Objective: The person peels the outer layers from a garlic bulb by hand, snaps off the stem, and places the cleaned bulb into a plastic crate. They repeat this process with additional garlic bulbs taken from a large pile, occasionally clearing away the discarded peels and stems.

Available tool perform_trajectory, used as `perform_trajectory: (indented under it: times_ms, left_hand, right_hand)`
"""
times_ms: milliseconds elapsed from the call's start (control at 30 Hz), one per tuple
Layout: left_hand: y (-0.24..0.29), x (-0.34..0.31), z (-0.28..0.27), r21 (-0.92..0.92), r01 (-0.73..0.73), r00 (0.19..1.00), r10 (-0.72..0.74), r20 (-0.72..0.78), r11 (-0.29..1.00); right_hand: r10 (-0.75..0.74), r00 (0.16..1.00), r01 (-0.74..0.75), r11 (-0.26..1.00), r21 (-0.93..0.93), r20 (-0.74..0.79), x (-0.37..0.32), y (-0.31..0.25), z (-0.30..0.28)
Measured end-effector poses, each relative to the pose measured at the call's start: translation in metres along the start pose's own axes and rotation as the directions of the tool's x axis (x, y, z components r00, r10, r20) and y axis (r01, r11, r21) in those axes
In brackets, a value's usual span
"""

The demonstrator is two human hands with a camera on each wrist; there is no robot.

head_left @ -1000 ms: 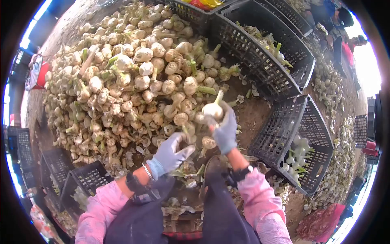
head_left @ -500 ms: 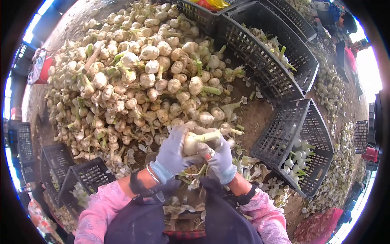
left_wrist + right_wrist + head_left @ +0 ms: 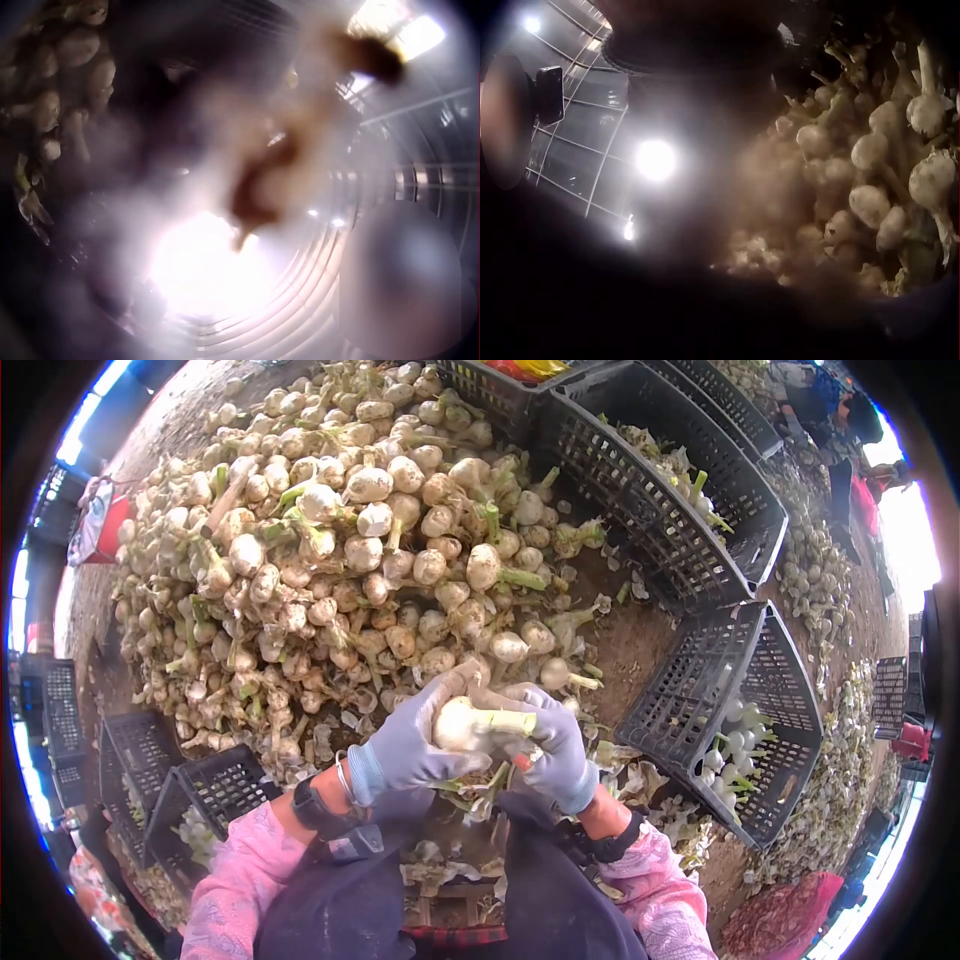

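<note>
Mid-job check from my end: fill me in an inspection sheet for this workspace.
Surface: brown ground, bare in patches.
Job's things: one bulb with a cut-looking green stem, in the hands; large pile of bulbs ahead.
Clutter: papery scraps between the legs.
Grippers: gloved hands; left hand grips the bulb, right hand holds it by the stem.
Cables: nothing seen.
Surroundings: black crate at right, bulbs inside.

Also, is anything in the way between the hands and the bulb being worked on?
Nothing visible except the gloves: the left hand cups the bulb, the right hand is at its stem, and the heap lies beyond them, not between.
</note>
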State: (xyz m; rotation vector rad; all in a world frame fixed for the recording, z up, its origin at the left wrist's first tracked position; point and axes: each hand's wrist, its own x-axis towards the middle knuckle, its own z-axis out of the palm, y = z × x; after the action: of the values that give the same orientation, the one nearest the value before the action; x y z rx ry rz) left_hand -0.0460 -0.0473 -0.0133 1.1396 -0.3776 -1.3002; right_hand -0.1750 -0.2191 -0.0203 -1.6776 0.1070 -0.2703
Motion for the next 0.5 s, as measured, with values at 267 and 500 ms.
perform_trajectory:
  times_ms: [267,500]
  left_hand:
    - [-0.01,-0.005,0.015,0.158,0.206,0.656,-0.256,0.71,0.966]
    - [-0.009,0.001,0.004,-0.172,0.129,0.935,-0.062,0.348,0.977]
  right_hand:
    - [-0.12,0.982,0.158,0.946,-0.284,0.146,0.025,-0.005,-0.009]
    - [0.1,0.992,-0.123,0.514,-0.849,-0.083,0.006,0.012,-0.032]
